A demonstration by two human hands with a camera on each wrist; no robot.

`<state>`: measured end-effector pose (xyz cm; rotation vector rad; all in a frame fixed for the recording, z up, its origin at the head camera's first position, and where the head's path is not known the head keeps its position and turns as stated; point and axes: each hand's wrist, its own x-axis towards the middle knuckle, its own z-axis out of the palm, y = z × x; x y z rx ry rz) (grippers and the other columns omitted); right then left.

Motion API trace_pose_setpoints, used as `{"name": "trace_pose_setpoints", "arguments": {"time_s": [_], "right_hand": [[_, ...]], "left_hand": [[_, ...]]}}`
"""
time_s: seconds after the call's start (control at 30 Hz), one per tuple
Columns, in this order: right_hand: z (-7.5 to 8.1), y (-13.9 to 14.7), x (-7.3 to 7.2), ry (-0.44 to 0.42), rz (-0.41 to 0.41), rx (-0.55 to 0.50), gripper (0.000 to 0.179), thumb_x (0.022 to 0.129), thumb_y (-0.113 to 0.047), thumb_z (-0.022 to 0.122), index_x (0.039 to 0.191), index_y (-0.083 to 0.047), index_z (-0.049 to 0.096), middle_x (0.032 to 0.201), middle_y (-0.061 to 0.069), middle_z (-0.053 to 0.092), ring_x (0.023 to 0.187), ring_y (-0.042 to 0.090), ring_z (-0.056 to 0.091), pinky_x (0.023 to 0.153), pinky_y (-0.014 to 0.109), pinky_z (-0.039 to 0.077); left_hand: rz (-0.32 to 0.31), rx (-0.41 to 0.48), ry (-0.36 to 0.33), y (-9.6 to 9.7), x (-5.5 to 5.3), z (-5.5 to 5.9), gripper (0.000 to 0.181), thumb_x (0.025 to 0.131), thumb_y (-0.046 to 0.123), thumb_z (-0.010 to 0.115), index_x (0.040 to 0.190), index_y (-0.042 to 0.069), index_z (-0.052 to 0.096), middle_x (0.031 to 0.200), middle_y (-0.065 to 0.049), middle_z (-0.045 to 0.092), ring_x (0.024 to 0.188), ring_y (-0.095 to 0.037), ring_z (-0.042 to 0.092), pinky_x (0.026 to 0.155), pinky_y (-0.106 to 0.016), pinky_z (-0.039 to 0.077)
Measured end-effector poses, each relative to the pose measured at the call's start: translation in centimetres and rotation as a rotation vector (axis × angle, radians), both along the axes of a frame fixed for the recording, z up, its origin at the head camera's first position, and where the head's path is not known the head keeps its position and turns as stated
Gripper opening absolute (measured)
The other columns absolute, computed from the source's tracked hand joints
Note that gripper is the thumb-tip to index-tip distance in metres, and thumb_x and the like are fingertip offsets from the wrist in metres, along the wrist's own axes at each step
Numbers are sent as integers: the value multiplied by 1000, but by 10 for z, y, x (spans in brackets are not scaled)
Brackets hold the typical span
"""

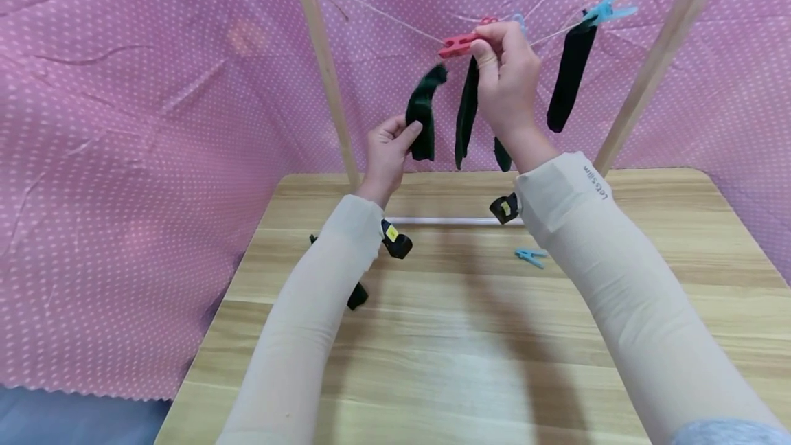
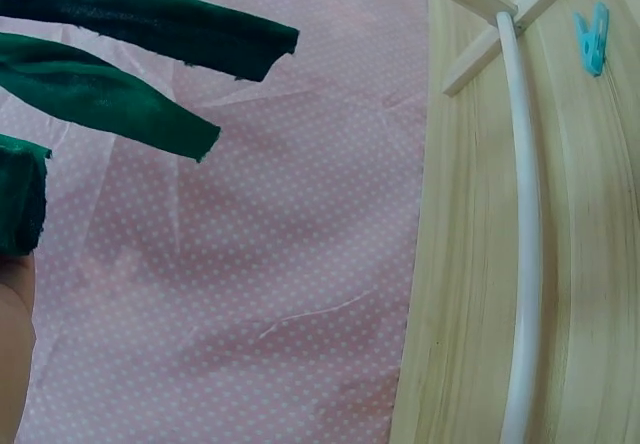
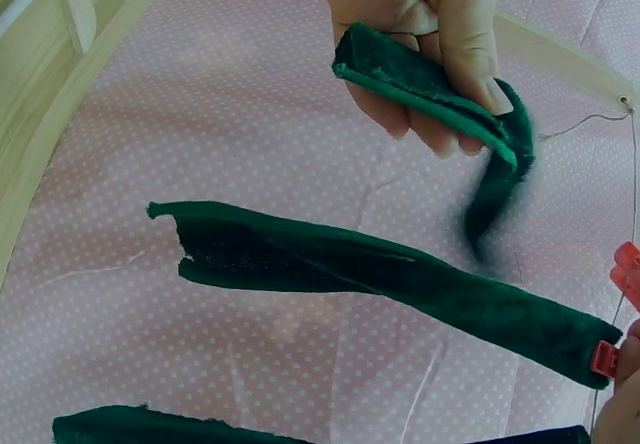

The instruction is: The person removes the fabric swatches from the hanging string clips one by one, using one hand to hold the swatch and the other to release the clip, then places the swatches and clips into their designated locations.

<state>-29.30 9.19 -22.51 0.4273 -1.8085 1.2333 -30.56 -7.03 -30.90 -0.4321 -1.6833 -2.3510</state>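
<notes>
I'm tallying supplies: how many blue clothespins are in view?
3: one blue clothespin rightmost on the line, another partly behind the right hand, a third on the table; others may be hidden.

READ: "Letsslim", dark lettering (image 1: 596, 182) along the cuff of my right sleeve (image 1: 618, 287) | left yellow label (image 1: 392, 232), on my left wrist camera (image 1: 400, 247): print too small for me | right yellow label (image 1: 505, 209), on my right wrist camera (image 1: 497, 209): likewise illegible

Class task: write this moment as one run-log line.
left hand: holds green strip, unclipped; right hand: holds red peg; more strips: hanging; blue peg: on table
</notes>
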Motion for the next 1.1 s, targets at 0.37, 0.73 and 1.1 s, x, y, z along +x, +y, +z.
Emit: {"name": "trace_pose_setpoints", "arguments": {"time_s": [0.37,0.73,1.1], "right_hand": [[4,5,3,-78,67,-171,22,89,-16,56,103,1,56,102,12,64,76,13,56,75,17,50],[-2,9,13,-23,146,-259,18,88,-9,57,101,4,56,98,12,64,81,9,60,78,19,50],[-24,19,27,9,214,-275,18,89,-6,57,103,5,55,98,6,62,86,9,61,83,22,51]], "left_hand": [[6,32,-23,-7,2,0,26,87,-7,57,73,13,65,70,0,65,66,-12,62,59,-22,54],[32,-1,-72,-20,11,-5,19,87,-4,59,77,11,65,76,0,67,73,-14,66,67,-27,57],[59,-52,-66,-28,16,-15,9,85,-4,62,81,2,66,72,-1,64,67,-12,61,60,-22,55]]}}
